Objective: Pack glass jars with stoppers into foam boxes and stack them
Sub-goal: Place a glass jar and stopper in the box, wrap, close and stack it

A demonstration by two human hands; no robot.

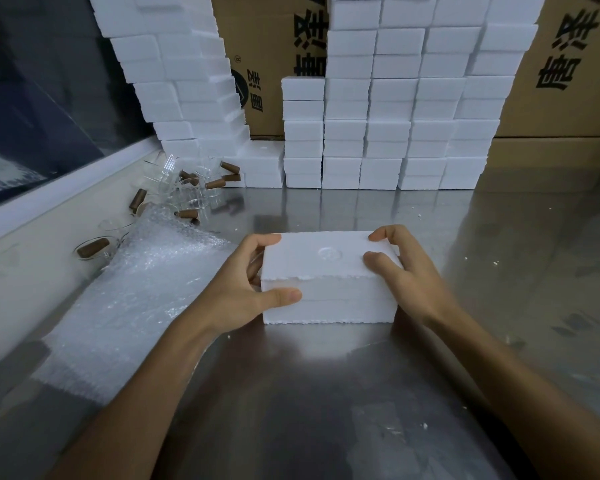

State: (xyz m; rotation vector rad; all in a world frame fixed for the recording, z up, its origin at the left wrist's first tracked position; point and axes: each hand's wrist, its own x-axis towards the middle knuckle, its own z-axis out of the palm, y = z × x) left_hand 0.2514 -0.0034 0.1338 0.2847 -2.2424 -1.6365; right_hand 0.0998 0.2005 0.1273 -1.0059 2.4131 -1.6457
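Observation:
A closed white foam box stands on the steel table in the middle of the view, its lid seated on the base. My left hand grips its left end, thumb on the front face and fingers on the top edge. My right hand grips the right end, fingers curled over the lid. Clear glass jars with brown cork stoppers lie in a loose pile at the far left. What the box holds is hidden.
Stacks of white foam boxes line the back of the table, with a leaning stack at the left. Cardboard cartons stand behind them. A sheet of bubble wrap covers the left side. A pale wall ledge runs along the left.

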